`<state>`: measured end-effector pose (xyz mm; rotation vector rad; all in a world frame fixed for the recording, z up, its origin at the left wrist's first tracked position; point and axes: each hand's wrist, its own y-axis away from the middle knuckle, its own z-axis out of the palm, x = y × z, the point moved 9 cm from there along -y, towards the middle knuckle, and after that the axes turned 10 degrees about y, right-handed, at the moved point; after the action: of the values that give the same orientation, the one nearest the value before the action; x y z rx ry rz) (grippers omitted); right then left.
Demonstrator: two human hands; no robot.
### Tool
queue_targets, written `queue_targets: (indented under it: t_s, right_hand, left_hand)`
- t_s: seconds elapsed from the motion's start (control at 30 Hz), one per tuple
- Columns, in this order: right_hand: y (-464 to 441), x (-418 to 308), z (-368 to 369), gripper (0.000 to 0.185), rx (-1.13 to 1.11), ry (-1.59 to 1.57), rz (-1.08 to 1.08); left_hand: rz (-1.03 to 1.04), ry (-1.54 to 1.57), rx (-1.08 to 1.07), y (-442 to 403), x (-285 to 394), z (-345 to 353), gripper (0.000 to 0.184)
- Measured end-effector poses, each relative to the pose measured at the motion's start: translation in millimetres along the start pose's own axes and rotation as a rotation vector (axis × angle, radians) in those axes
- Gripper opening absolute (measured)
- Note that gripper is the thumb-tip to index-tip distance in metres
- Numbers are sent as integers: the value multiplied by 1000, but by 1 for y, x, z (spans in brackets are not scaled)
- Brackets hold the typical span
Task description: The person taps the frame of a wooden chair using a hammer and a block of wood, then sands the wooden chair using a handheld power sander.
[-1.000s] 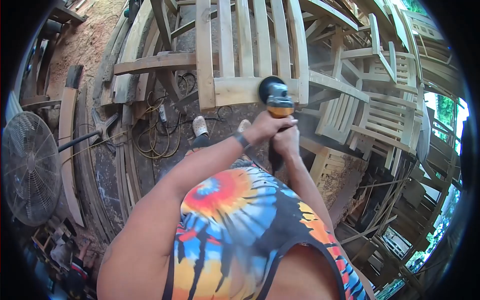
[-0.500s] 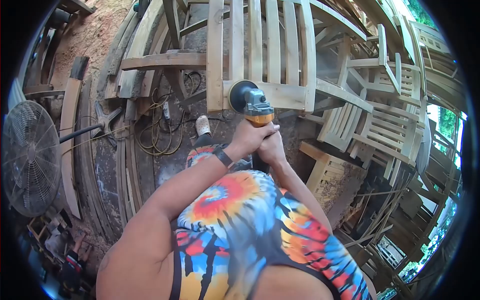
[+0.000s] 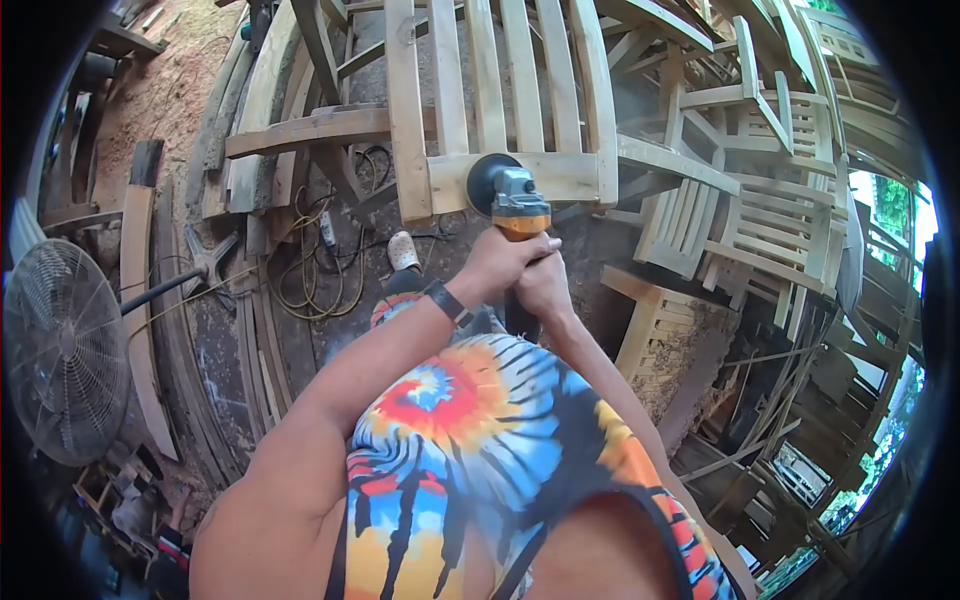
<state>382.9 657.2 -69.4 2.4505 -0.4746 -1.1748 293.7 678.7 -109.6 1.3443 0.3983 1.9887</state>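
Observation:
An angle grinder [image 3: 518,205] with a grey head, an orange body and a round dark disc is in both my hands. Its disc lies against the end rail [image 3: 568,178] of a slatted wooden chair [image 3: 490,85], left of the rail's middle. My left hand [image 3: 490,264], with a dark band on the wrist, is wrapped round the grinder's body just behind its head. My right hand [image 3: 543,284] is closed on it too, pressed against the left hand. The lower part of the grip is hidden by the hands.
A large round fan [image 3: 68,350] stands at the left. Coiled yellow cable [image 3: 290,285] lies on the floor near my foot. Wooden planks [image 3: 172,320] lie along the left. More slatted chairs [image 3: 765,240] are piled at the right, beside a wooden crate [image 3: 665,345] holding shavings. A person [image 3: 165,545] is at the lower left.
The grinder's disc has moved a little to the right along the chair's rail. The view has shifted slightly, so the chair sits further left and higher. Both hands keep their grip.

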Motion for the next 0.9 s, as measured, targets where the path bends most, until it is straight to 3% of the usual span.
queue_targets:
  t_s: [0.03,0.13,0.33,0.43,0.53,0.57,0.77,0.9]
  right_hand:
    - [-3,-13,-2,41,25,98,-105]
    - [-16,-17,21,41,1,167,-129]
    - [-18,-17,0,42,-63,91,42]
    - [-26,-37,12,37,8,130,-153]
    - [-25,-26,8,36,36,171,-116]
    - [-19,-25,1,35,-27,103,-64]
    - [-11,26,-83,32,283,353,61]
    - [-17,38,-97,32,295,341,141]
  left_hand:
    - [40,109,-29,-3,1,-1,29]
    - [41,110,56,14,24,-22,27]
    - [44,56,-17,-10,22,-6,24]
    - [73,122,51,2,36,-26,24]
    - [59,34,101,2,33,-26,29]
    - [81,86,47,-8,21,-15,31]
    - [-1,315,-396,-50,-9,95,26]
    - [-30,273,-411,-51,1,106,25]
